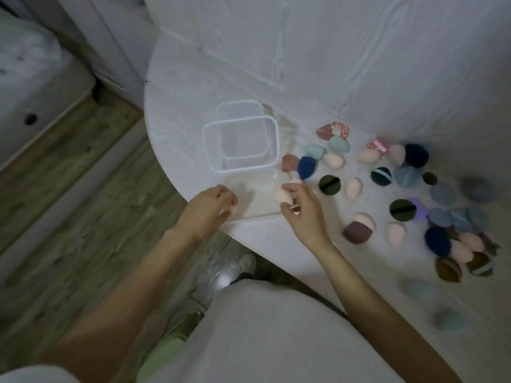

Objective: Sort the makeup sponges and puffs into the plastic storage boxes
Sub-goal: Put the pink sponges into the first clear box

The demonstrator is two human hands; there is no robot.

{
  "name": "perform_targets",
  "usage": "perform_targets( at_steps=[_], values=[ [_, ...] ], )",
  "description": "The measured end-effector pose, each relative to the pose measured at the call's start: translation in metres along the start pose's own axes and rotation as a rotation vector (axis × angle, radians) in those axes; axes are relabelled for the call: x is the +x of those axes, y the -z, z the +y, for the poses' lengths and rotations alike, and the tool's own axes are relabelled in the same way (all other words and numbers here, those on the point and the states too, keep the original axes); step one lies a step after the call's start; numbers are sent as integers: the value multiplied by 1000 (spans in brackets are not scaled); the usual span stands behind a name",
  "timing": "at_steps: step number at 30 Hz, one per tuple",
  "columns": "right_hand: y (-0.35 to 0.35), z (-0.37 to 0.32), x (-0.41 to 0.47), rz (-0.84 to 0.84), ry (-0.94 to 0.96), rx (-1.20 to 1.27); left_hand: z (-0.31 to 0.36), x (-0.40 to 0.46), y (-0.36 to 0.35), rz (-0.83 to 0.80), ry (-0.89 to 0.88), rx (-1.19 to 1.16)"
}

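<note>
Fingers of the right hand curl around a pale pink sponge at frame centre, the sponge poking out left of the fingertips. Left of it, the left hand curls loosely over something pink, blurred. Above both sits an empty clear plastic box; loose sponges and puffs scatter across the right.

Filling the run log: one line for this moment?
right hand: holds pink sponge | left hand: holds pink sponge | clear box: empty
</note>
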State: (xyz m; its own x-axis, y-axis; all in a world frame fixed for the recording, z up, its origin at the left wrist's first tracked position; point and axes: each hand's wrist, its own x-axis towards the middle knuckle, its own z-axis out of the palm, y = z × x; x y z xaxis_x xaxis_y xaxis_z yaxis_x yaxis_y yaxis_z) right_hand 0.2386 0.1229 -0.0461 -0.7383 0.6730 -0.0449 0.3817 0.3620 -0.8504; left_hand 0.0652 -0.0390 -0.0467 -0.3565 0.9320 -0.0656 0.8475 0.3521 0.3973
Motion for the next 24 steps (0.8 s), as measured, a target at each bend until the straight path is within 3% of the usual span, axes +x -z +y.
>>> perform_targets(
  at_steps=[12, 15, 19, 24],
  values=[
    [-14, -8, 2, -5, 25, -189, -5, -16, -13, -127, 14, 86],
    [-24, -19, 3, -75, 108, -271, -5, -18, -15, -114, -7, 103],
    [-50, -28, 16, -239, 111, -536, -5, -16, -19, -44, -39, 86],
    [-65, -25, 31, -225, 18, -805, 2, -10, -23, 21, -14, 140]
  ],
)
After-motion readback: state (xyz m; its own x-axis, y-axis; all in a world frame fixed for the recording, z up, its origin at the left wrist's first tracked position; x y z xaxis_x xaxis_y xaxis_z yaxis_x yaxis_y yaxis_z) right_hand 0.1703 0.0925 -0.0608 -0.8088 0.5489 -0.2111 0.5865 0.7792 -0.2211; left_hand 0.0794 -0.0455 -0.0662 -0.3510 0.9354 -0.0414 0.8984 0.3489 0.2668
